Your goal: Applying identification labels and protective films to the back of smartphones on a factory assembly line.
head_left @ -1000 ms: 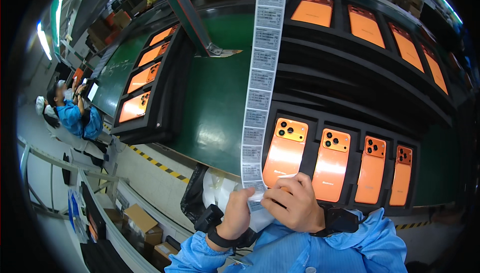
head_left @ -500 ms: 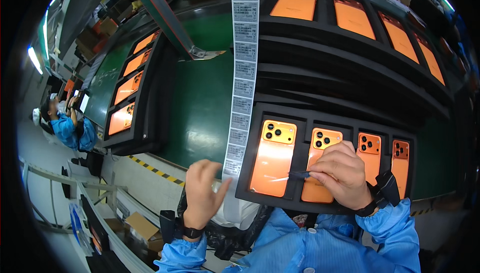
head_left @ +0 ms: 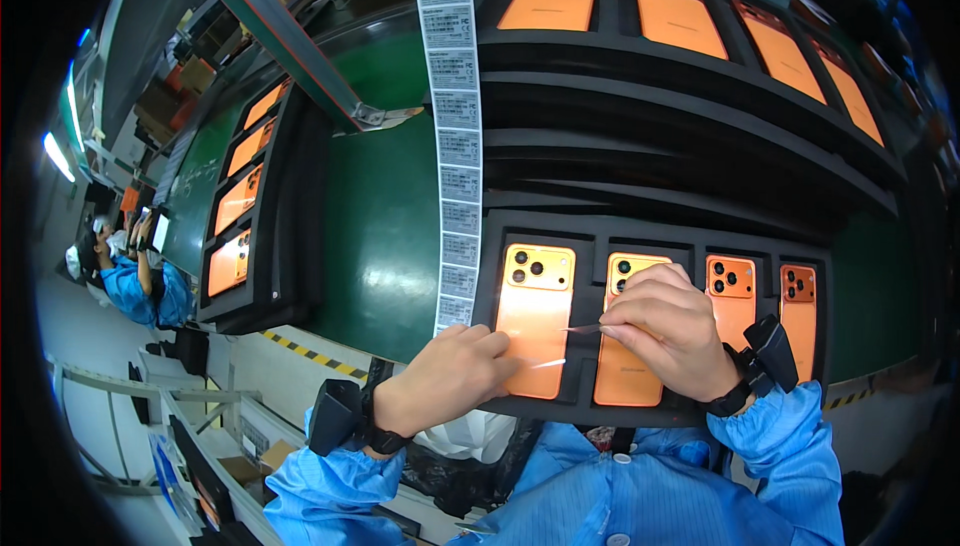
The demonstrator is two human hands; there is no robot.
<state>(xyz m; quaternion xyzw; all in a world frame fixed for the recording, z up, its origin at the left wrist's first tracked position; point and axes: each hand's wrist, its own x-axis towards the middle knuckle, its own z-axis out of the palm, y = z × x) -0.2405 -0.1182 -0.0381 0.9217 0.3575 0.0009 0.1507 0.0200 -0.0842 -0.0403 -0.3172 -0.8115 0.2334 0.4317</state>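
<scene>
My right hand (head_left: 665,331) is pinched round thin pointed tweezers (head_left: 583,329), whose tips reach left over the leftmost orange phone (head_left: 537,331). That phone lies back up in a black foam tray (head_left: 583,371), with three bumped camera lenses at its top. Under my right hand sits a second orange phone (head_left: 628,381), partly covered. My left hand (head_left: 450,376) has its fingers bent together at the leftmost phone's lower left edge; what they hold, if anything, is hidden. A long strip of printed white labels (head_left: 458,151) hangs down to that hand, which covers its lower end.
Two more orange phones (head_left: 731,296) fill the tray's right side. Stacked black trays (head_left: 680,116) with phones stand beyond, and another tray (head_left: 262,246) is at left on the green bench (head_left: 375,246). A metal post (head_left: 290,46) rises there. A co-worker in blue (head_left: 145,281) is far left.
My left hand has moved right and down, from open beside the label strip to closed fingers at the leftmost phone. My right hand has shifted slightly left and up with the tweezers.
</scene>
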